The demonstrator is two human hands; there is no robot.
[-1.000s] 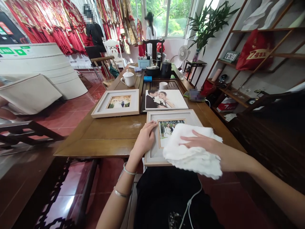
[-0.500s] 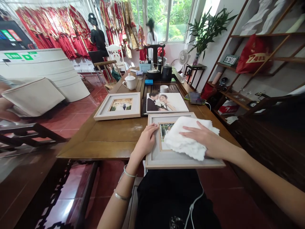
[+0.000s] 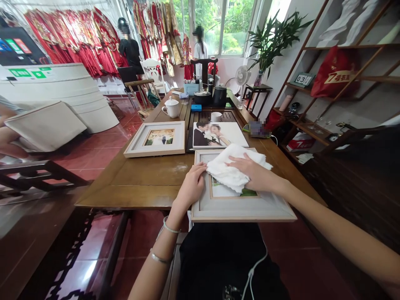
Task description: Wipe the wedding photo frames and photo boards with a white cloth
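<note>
A pale wooden picture frame (image 3: 240,207) lies at the near edge of the wooden table (image 3: 150,179), partly over my lap. My left hand (image 3: 192,186) rests on the frame's left side with fingers laid flat. My right hand (image 3: 254,174) presses a white cloth (image 3: 226,170) flat onto the upper part of the frame's glass, covering most of the photo. A second framed photo (image 3: 156,138) and an unframed wedding print (image 3: 218,134) lie just beyond.
Farther along the table stand a white teapot (image 3: 171,107), a cup (image 3: 215,116), a dark kettle (image 3: 219,95) and a tea tray. Shelves (image 3: 315,79) fill the right wall. A dark bench (image 3: 37,175) sits left. Two people stand near red garments at the back.
My right hand has slid the white cloth from the frame's lower right up and left across the glass. My left hand has stayed on the frame's left side.
</note>
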